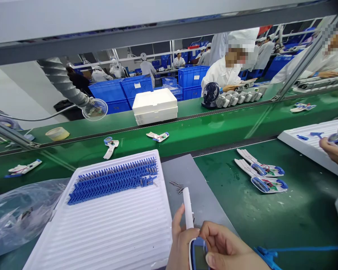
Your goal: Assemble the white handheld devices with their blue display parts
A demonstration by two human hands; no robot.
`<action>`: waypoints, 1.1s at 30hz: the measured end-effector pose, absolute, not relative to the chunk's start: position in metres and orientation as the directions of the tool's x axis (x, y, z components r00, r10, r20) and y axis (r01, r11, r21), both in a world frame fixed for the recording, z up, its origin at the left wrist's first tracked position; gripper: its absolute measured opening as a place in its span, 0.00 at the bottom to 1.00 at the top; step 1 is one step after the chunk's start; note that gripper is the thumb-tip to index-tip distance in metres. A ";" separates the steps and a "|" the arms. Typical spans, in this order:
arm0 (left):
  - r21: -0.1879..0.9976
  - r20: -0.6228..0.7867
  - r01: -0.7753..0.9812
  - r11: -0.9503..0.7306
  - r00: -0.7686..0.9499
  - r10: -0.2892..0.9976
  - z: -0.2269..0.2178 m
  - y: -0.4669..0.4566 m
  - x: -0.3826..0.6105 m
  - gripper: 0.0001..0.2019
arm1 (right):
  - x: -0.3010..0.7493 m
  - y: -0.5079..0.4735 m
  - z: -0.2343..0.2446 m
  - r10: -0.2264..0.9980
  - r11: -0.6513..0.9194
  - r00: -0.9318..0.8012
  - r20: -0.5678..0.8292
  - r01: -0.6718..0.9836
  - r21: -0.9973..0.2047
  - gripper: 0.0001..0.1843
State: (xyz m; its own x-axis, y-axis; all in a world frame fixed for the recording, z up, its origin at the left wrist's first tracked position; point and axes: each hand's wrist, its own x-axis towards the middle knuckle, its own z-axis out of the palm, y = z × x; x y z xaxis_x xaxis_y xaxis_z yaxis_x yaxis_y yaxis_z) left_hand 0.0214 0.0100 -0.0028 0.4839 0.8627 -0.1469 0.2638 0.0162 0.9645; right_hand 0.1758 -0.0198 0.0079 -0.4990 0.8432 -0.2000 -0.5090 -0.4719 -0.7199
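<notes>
Fingers of the left hand [181,242] and right hand [229,245] grip a white-and-blue handheld device [199,257] at the bottom centre of the frame, its slim white handle pointing upward and its screen end cut off by the lower edge. The device appears light, stiff and smooth, perhaps slightly slippery; the sides of the casing look the safest hold, the screen the likeliest part to mark. The left hand rises from the bottom edge, one finger extended beside the handle; the right reaches in from the lower right, fingers curled against the blue casing. Beyond lie loose springs [177,185] on a grey mat [193,180], a ribbed white tray [115,232] at left, and two open shells [267,183] on the green desk [307,213] at right.
</notes>
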 end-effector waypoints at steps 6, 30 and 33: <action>0.958 -0.253 0.235 0.162 0.439 0.862 -0.004 0.007 0.018 0.22 | 0.176 -0.021 0.006 0.855 -0.456 -0.485 -0.183 -0.535 -0.712 0.21; 0.918 -0.100 0.373 -0.135 0.546 0.831 -0.010 -0.002 0.017 0.11 | 0.181 -0.028 0.008 0.814 -0.541 -0.521 -0.256 -0.522 -0.660 0.23; 0.876 -0.109 0.443 -0.189 0.565 0.818 -0.013 -0.003 0.019 0.14 | 0.184 -0.028 0.004 0.832 -0.517 -0.502 -0.236 -0.547 -0.659 0.23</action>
